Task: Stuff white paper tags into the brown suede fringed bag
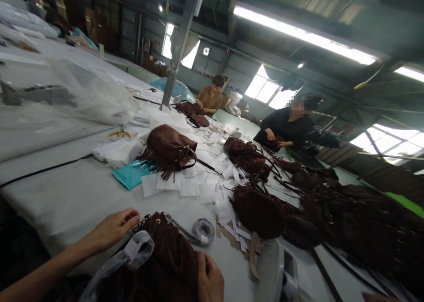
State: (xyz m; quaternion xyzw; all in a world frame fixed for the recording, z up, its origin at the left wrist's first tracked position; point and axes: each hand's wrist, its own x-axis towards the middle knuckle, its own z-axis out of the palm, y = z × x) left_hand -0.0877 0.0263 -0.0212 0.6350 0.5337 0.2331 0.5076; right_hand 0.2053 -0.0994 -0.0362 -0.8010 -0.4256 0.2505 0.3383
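Note:
A dark brown fringed leather bag point(172, 249) lies at the table's near edge, right in front of me. My right hand point(210, 277) grips its right side, thumb and fingers on the leather. At the bag's upper left edge is my left hand point(121, 224), its fingers curled toward the thumb; whether a bit of fringe or cord is between them is too small to tell. A plastic-wrapped strap point(141, 249) hangs across the bag's left part. Just beyond lies a coiled strap in clear wrap point(203, 231).
Another brown fringed bag point(172, 145) sits mid-table by a turquoise packet point(130, 174) and white paper sheets point(190, 187). Many brown bags point(260, 211) are heaped at right. Yellow-handled pliers point(119, 134) lie farther back. Two people point(210, 99) work across the table near a post point(180, 46).

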